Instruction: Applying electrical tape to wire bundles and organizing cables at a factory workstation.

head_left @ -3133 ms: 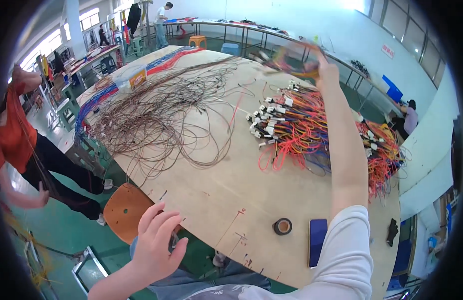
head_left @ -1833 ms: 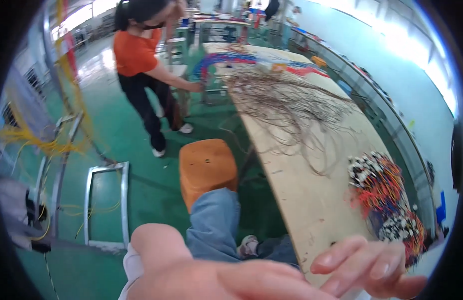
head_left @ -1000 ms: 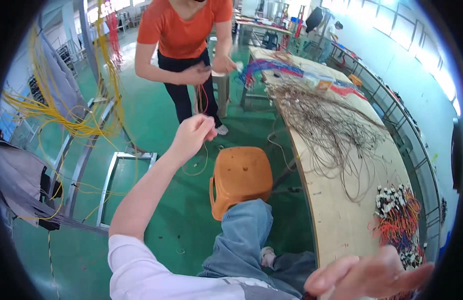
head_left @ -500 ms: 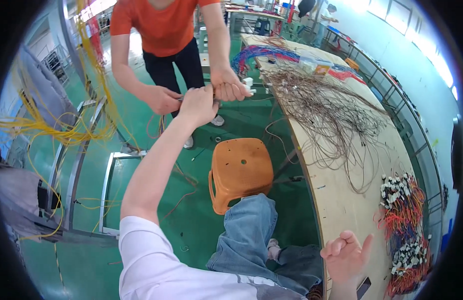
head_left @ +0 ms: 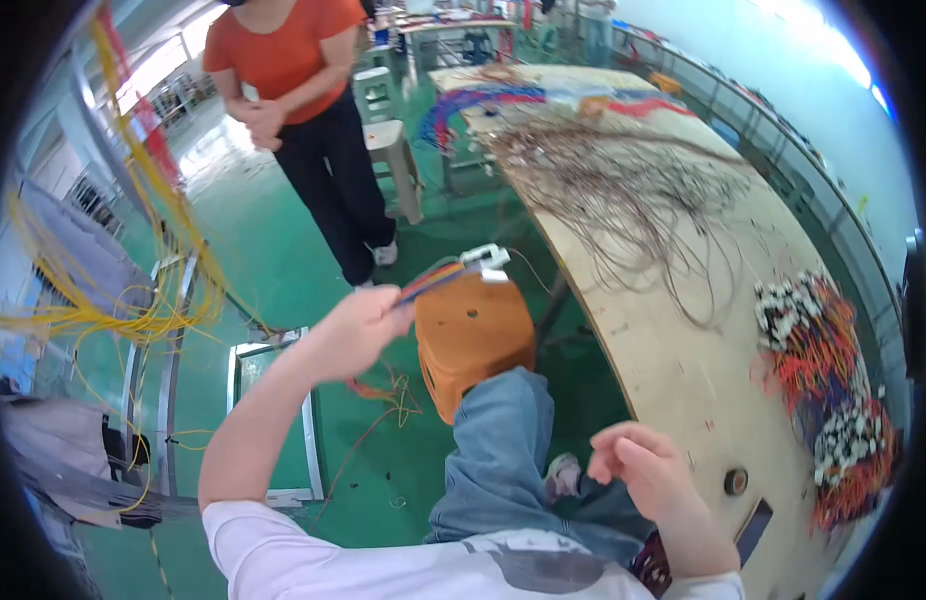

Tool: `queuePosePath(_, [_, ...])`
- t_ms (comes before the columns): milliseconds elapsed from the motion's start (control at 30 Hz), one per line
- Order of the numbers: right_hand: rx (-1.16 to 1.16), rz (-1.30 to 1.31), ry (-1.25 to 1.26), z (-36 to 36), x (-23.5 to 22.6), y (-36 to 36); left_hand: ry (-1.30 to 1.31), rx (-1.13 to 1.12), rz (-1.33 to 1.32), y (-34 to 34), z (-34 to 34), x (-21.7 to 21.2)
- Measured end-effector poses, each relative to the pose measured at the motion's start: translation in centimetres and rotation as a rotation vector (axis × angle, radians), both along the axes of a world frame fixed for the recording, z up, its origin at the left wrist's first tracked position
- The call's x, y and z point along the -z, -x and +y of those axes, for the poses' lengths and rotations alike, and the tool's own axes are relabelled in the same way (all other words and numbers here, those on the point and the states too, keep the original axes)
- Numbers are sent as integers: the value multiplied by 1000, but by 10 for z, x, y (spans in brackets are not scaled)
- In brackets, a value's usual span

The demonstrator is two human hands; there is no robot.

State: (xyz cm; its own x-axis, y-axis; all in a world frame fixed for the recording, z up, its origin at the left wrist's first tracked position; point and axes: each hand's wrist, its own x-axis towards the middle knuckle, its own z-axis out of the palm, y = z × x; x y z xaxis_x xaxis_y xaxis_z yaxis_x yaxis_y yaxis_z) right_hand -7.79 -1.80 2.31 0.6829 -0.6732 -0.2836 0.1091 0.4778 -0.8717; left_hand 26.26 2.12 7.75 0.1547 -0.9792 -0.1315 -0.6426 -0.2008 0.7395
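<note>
The person is wearing a white short-sleeved shirt [head_left: 383, 560] with a grey print and blue jeans [head_left: 498, 450]; forearms are showing bare.

Long plywood workbench [head_left: 673, 370] running down the right side, over a green floor [head_left: 273, 270].

A loose tangle of brown wires [head_left: 623, 190] sprawls across its far half; blue and red cables [head_left: 503, 98] lie at the far end. Near right, orange and red leads with white connectors [head_left: 823, 370] are heaped by the edge. A small roll of tape [head_left: 735, 482] sits nearest.
</note>
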Motion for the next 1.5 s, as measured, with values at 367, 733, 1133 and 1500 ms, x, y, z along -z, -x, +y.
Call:
queuePosePath(367, [357, -165, 262, 64, -15, 47, -105, 609, 52, 194, 69, 20])
queuePosePath(733, [543, -300, 301, 103, 0, 139, -392, 724, 747, 263, 78, 60])
queuePosePath(1133, [579, -260, 286, 93, 11, 151, -7, 589, 392, 272, 78, 66])
queuePosePath(1500, [223, 165, 980, 41, 2, 156, -114, 690, 416, 254, 45, 71])
